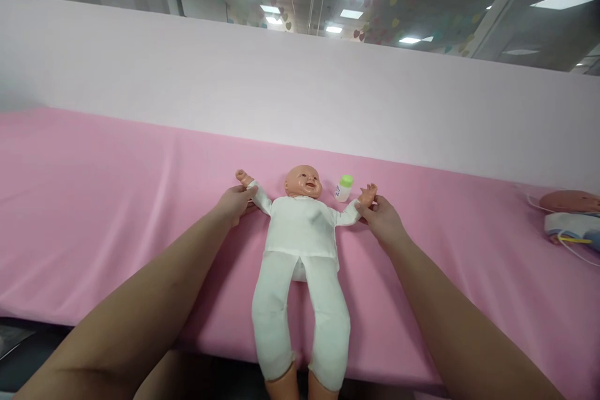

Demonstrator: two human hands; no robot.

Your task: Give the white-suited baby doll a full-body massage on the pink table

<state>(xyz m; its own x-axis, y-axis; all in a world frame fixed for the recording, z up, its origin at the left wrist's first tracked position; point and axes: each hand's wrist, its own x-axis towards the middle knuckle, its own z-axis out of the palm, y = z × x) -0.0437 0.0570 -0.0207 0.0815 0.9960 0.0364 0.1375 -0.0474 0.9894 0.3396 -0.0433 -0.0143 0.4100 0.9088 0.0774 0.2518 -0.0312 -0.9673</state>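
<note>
A baby doll [302,225] in a white cloth body suit lies on its back, its head toward the wall and its feet toward me. Its arms are spread out to both sides. On the left, my left hand [237,203] is closed around one of the doll's forearms, near the wrist. My right hand [382,219] grips the other forearm near its wrist, thumb on top. Just above that arm, beside the doll's head, stands a small white bottle [344,190] with a green cap, slightly tilted in view.
The doll lies on a pink sheet [117,200] over a padded table. A low white wall [281,87] runs along the back, with glass above it. At the far right lies another doll-like figure [569,201] with cloth and a thin white cord. The table's front edge is near me.
</note>
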